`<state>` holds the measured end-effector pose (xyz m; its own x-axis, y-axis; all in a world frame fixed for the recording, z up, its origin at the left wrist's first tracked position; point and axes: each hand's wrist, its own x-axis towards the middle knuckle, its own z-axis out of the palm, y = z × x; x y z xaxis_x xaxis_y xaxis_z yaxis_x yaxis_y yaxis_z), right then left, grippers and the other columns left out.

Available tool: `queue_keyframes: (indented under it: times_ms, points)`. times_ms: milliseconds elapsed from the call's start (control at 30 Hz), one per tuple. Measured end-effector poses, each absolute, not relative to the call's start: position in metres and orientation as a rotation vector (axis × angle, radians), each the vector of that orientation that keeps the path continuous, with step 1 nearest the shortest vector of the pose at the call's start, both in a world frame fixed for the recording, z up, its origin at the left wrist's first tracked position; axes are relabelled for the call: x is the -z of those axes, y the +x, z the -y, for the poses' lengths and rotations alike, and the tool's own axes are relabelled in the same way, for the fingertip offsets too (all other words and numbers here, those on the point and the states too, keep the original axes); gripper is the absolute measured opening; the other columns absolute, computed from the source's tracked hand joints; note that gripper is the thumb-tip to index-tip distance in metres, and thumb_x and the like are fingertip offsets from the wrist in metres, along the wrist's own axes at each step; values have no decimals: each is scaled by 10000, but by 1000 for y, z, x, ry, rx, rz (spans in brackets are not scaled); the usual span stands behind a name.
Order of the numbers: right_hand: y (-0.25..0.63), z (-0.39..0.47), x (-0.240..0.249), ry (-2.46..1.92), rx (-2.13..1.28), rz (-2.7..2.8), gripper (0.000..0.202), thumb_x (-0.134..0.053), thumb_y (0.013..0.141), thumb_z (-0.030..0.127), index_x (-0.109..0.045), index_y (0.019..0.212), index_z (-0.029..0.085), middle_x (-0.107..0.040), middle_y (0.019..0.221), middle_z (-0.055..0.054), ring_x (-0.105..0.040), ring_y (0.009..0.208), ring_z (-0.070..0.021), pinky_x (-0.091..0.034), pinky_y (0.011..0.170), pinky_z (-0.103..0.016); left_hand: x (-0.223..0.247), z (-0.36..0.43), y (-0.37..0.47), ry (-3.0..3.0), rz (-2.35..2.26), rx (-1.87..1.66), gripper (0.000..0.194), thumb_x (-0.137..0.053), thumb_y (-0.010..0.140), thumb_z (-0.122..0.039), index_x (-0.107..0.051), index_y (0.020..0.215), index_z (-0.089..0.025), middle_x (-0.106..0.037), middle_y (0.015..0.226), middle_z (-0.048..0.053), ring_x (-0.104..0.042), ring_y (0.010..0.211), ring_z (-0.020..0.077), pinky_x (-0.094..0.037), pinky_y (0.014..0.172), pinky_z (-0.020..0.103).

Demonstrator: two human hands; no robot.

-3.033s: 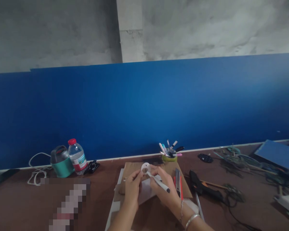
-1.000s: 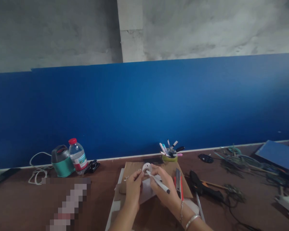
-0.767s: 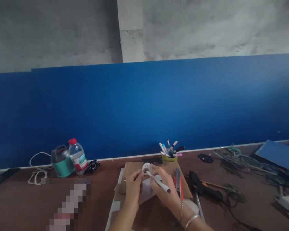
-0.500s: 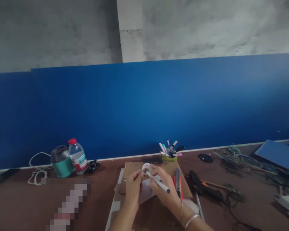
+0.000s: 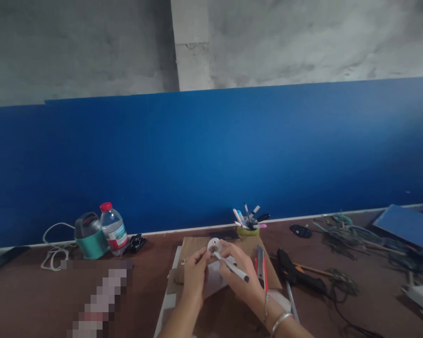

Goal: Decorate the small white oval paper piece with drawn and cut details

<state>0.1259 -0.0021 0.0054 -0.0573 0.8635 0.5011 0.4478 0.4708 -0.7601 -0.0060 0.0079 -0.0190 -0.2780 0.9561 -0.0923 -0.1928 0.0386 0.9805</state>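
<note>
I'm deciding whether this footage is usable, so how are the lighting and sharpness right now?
In the head view, a paler glow spreads across the middle of the blue panel, its left end darker; head view, the white piece and pen look soft, fine detail lost; head view, a pixelated patch hides part of the desk at lower left.

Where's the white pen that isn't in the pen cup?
Low, near the middle of the head view, the white pen is in the right hand, its tip by the small white round piece.
</note>
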Motion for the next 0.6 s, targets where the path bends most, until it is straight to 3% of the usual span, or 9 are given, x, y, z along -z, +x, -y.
queue_keyframes:
  times_ms: [400,600]
  points:
    - [126,4,-12,-1127,-550,1681,115,-503,647,120,-562,657,218,-668,1078,-69,-594,1029,-248,-452,859,-352,20,-8,-7,907,-1302,-1427,554,-690,523,-592,-720,800,-114,-326,334,-89,-237,323,47,-141,347,183]
    - [127,4,-8,-1118,-636,1593,63,-519,718,176,-555,692,221,-665,1101,-79,-597,1044,-254,-465,852,-336,17,-7,-6,908,-1277,-1435,571,-672,539,-611,-714,809,-109,-332,333,-88,-249,326,47,-142,355,176]
